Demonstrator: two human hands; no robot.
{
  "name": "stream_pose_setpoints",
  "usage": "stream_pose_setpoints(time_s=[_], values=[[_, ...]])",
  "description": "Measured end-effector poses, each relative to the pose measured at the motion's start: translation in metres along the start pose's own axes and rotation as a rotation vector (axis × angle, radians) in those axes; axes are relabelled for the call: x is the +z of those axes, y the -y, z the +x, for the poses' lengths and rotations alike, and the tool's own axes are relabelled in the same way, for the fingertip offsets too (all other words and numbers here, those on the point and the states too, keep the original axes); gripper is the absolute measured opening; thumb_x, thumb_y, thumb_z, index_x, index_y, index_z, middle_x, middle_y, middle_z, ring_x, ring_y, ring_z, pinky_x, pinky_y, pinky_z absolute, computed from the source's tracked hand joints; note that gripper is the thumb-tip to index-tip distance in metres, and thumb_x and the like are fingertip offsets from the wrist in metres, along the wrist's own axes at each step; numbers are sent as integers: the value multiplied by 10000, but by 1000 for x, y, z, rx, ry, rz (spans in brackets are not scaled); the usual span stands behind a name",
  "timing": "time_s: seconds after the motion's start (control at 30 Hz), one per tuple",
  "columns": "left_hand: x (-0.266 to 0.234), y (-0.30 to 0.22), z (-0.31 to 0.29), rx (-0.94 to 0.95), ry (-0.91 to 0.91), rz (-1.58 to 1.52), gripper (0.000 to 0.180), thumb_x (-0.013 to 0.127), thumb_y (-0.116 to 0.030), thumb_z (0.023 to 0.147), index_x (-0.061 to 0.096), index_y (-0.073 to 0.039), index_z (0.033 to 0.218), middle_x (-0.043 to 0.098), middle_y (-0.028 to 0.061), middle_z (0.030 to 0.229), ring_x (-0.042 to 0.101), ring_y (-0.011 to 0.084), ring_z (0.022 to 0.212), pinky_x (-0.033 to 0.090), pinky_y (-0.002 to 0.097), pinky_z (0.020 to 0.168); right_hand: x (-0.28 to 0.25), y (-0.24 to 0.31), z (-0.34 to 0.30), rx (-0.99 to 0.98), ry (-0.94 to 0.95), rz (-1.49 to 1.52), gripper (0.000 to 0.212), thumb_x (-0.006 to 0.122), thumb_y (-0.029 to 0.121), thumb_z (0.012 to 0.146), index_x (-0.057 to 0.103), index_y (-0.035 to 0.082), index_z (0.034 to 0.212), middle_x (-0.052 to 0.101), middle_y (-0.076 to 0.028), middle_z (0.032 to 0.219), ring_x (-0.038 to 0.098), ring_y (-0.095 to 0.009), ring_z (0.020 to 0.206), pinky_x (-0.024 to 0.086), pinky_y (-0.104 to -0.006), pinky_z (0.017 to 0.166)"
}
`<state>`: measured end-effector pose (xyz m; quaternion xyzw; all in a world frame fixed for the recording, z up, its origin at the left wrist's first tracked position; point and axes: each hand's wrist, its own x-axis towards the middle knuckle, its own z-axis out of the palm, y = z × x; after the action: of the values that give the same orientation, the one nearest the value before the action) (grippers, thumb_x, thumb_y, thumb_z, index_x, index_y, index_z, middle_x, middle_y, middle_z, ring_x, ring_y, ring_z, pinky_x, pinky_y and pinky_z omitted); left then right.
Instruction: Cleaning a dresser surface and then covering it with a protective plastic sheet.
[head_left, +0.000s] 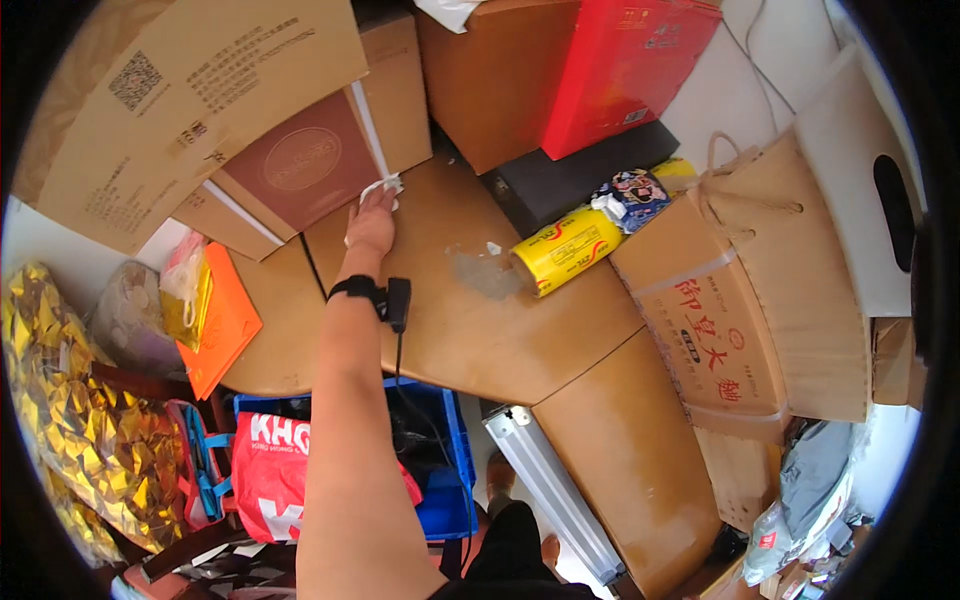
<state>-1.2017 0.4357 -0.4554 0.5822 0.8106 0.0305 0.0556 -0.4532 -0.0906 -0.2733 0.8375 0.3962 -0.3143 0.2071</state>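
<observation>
My left hand (371, 225) reaches forward across the brown tabletop (430, 330), back of the hand upward. Its fingers press a crumpled white tissue (384, 187) onto the surface, at the lower edge of a cardboard box with a maroon panel (305, 165). A black strap with a small black device (397, 303) circles the wrist, and a cable runs down from it. Right of the hand, a greyish smear (483, 274) with small white bits lies on the tabletop. My right hand is out of sight.
A yellow roll (567, 250) lies beside a black box (560, 185) and a red box (625, 75). Cardboard boxes (715, 320) line the right side. An orange bag (222, 325) and gold wrapping (90, 420) sit at left. Below the edge is a blue bin (455, 440).
</observation>
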Motion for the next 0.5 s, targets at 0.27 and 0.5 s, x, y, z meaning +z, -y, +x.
stream_pose_setpoints(time_s=[0.27, 0.5], values=[[-20, 136, -128, -294, -128, -131, 495, 368, 12, 791, 408, -85, 1275, 374, 170, 1319, 370, 326, 1209, 329, 374, 994, 4, -24, 26, -283, 65, -267, 441, 370, 262, 927, 364, -21, 1265, 470, -264, 1190, 435, -374, 1135, 355, -390, 965], [-6, 138, -267, -242, -252, -154, 593, 464, 78, 666, 383, 28, 1251, 387, 246, 1251, 354, 390, 1187, 308, 398, 996, 1, 21, 19, -127, 114, 188, 471, 435, 308, 909, 406, -34, 1232, 510, -226, 1164, 470, -353, 1095, 396, -380, 906]])
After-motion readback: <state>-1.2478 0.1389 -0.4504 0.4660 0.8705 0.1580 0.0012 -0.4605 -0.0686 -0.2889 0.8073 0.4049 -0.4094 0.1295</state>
